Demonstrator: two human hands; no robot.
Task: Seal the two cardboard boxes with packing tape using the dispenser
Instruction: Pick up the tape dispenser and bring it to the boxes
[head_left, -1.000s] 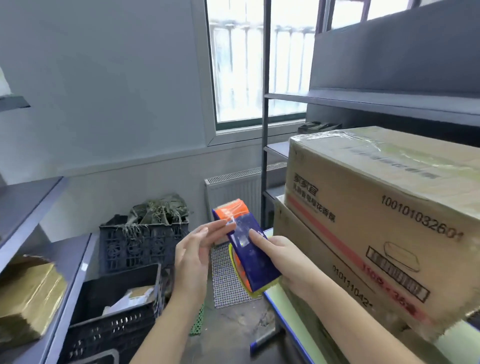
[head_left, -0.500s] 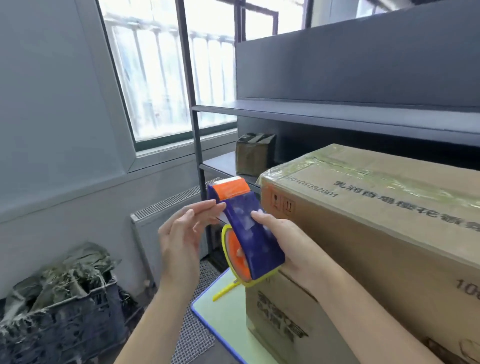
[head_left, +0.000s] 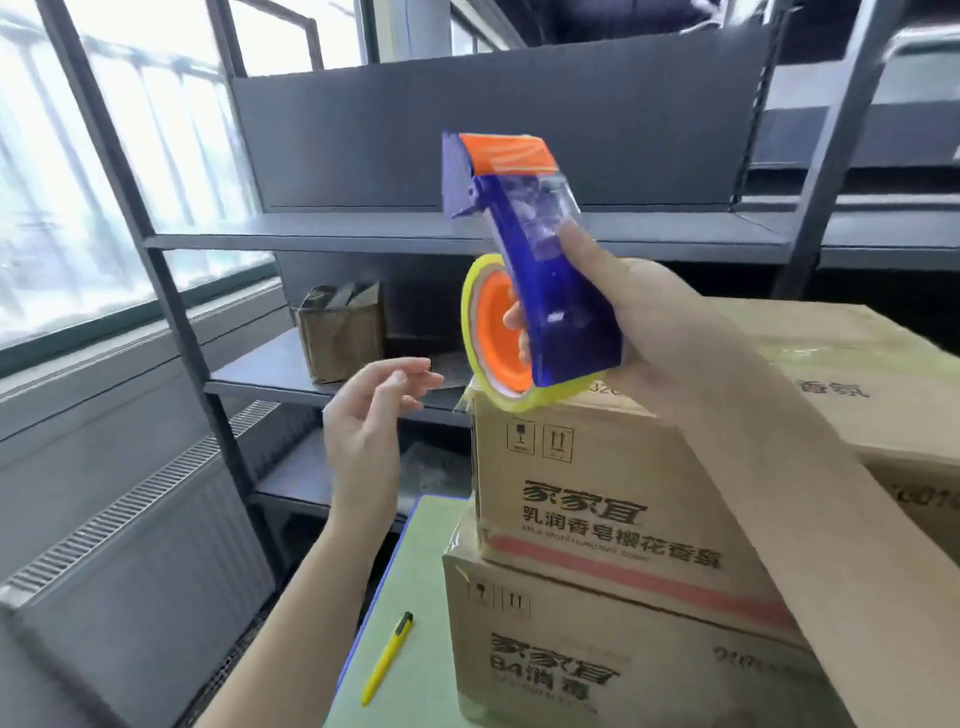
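Two brown cardboard boxes are stacked on a pale green table (head_left: 415, 597): the upper box (head_left: 597, 467) rests on the lower box (head_left: 571, 654). My right hand (head_left: 654, 332) grips a blue tape dispenser (head_left: 540, 270) with an orange blade guard and a yellow-rimmed tape roll, held upright above the near left corner of the upper box. The roll's lower edge is close to that corner. My left hand (head_left: 369, 421) hovers to the left of the boxes, fingers apart, holding nothing.
A yellow pen (head_left: 387, 657) lies on the table in front of the lower box. Dark metal shelving (head_left: 467, 234) stands behind, with a small brown box (head_left: 343, 332) on one shelf. A radiator (head_left: 135, 561) and a window are at left.
The view has swung up and right. My right hand has raised the dispenser above the upper box's corner. My left hand has let go of the dispenser and dropped away to the left.
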